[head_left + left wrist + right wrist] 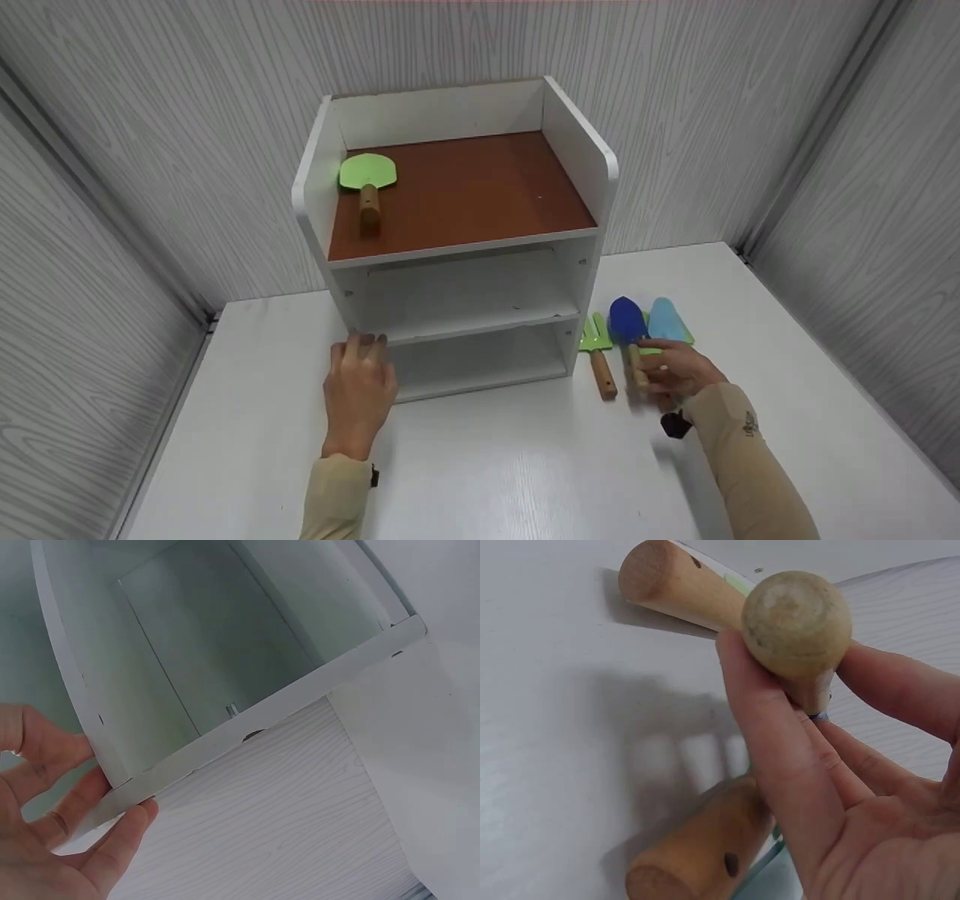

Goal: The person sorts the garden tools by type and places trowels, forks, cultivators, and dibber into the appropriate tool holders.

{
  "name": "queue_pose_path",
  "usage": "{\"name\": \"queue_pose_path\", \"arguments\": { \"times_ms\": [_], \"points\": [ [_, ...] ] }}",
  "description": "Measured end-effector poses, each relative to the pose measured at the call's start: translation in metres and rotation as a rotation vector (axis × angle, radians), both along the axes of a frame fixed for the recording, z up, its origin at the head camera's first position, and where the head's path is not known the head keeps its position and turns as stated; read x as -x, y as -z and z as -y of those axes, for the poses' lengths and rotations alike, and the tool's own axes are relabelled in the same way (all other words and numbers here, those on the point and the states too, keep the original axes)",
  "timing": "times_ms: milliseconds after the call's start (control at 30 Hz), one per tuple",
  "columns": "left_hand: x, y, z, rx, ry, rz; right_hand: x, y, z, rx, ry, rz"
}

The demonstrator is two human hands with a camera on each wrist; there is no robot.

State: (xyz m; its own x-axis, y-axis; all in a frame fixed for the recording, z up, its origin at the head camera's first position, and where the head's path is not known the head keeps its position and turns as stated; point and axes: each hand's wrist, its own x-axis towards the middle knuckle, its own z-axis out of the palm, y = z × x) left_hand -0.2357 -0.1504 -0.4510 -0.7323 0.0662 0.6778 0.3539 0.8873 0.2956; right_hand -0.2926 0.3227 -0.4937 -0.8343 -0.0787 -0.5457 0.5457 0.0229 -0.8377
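Note:
My right hand (681, 369) pinches the wooden handle of a blue hand trowel (627, 321) at the shelf's right. In the right wrist view, the handle's rounded end (798, 621) sits between thumb and fingers, over the table. My left hand (358, 390) grips the left front edge of a small white shelf unit (465, 245), near its middle board; in the left wrist view the fingers (124, 836) wrap the side panel's edge. Close by the trowel lie a green hand fork (597, 343) with a wooden handle and a light blue tool blade (666, 321).
On the shelf's brown top lies a green shovel (367, 172) with a wooden handle, by the left wall. Under the light blue blade, a green edge shows. The white table (487, 465) extends in front, with grey wood-patterned walls (675, 112) behind and at both sides.

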Motion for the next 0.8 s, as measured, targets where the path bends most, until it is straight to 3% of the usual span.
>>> {"name": "queue_pose_path", "arguments": {
  "times_ms": [100,533,800],
  "points": [
    [-0.001,0.000,0.001,0.004,-0.006,0.010,-0.003,-0.002,-0.003,0.005,-0.028,-0.037],
    [-0.003,0.003,-0.002,0.030,-0.006,-0.003,-0.011,-0.014,-0.010,0.037,0.005,-0.090],
    [-0.004,0.002,-0.005,0.040,-0.021,0.017,-0.017,-0.018,-0.012,0.024,-0.071,-0.174]
  ]
}}
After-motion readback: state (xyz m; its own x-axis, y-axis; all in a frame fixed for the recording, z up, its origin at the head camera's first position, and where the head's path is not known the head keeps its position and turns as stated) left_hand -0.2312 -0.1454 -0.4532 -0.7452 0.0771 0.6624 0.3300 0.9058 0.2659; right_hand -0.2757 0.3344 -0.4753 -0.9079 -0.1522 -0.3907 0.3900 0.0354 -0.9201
